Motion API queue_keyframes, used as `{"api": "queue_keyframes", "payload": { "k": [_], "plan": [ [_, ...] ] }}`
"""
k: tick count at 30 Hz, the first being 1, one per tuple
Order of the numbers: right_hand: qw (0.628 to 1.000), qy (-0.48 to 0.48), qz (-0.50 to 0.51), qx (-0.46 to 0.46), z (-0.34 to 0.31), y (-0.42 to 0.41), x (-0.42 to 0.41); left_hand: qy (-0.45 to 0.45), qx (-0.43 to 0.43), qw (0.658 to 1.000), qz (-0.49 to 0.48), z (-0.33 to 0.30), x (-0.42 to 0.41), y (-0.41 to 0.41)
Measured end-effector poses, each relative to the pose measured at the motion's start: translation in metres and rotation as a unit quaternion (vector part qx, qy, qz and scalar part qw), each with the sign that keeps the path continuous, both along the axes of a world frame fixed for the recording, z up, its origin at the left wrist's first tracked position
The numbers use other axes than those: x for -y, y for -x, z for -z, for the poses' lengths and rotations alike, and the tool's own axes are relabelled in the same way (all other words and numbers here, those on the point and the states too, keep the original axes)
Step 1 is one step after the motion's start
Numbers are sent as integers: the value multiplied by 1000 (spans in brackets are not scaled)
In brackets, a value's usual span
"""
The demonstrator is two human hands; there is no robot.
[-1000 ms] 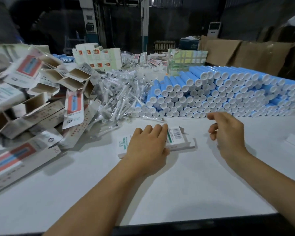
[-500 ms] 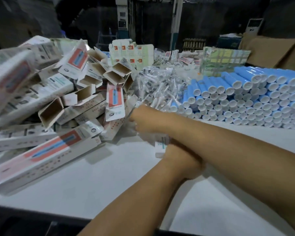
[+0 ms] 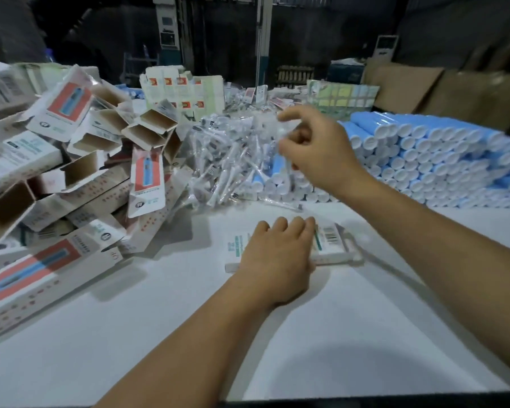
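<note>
Left hand (image 3: 277, 254): fingers (image 3: 280, 226) together, flat on white green-printed cardboard carton (image 3: 330, 242), on white bench (image 3: 365, 334)
Right hand (image 3: 315, 151): fingers pinching blurred clear plastic sachet (image 3: 277, 134) above heap of wrapped white brush heads (image 3: 227, 160)
Change: pulled back from heap, sachet picked
Next: probably loading carton

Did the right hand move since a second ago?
Yes. The right hand was to the right of the flat box; now it is raised beyond that box, over the wrapped brush heads, pinching a clear packet.

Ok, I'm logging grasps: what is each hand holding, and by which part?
Right hand pinches a clear packet near its upper end, blurred; left hand rests flat on the white box.
</note>
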State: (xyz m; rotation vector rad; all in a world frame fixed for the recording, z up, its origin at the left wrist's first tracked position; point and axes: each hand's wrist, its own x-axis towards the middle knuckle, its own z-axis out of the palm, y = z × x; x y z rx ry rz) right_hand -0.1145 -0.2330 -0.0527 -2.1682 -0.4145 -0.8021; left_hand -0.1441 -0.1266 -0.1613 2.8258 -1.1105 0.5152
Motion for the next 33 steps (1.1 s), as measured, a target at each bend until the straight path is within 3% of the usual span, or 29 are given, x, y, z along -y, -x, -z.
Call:
{"api": "queue_keyframes", "payload": {
  "k": [2,6,12,16,20,24,26,30,33],
  "plan": [
    [985,-167,43,-15,3,16,46,11,7,1000,6,0,1,-2],
    [890,-435,121,-66,44,49,107,30,31,999,-21,4,4,-5],
    [805,-569,113,-126,97,63,96,47,38,997,-48,3,4,-6],
    [820,-541,140,-122,98,59,82,35,48,997,-55,4,9,-2],
    [873,-407,216,-160,109,61,74,35,48,997,-53,4,12,-2],
    [897,-373,117,-206,111,62,62,43,59,996,-48,5,15,-2],
    [898,-390,85,-183,109,64,62,45,59,996,-47,4,14,-3],
    [905,-375,184,-82,110,74,74,68,46,995,-61,2,10,-7],
    [911,-369,167,-85,111,80,73,76,44,993,-73,0,9,-8]
  ]
}}
